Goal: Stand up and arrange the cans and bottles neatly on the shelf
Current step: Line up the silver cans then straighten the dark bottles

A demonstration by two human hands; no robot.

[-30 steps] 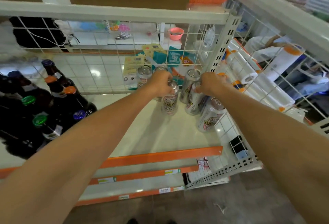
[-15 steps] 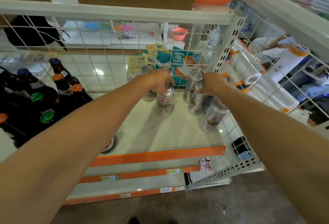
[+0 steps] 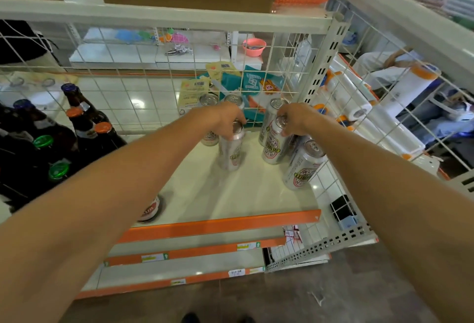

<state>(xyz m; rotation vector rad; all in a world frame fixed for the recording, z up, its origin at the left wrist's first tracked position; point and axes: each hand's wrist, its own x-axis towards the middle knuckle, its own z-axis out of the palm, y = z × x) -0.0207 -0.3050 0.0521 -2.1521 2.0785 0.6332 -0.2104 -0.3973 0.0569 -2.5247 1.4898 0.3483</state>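
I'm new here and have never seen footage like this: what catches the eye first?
Two bare arms reach in from the lower corners. The left hand grips the top of a silver can and the right hand grips a second can beside it, mid-way along the white shelf. Dark bottles with coloured caps crowd the shelf's left end.

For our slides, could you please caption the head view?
Left hand grips the middle can, right hand the neighbouring can, on a white shelf beside dark bottles.
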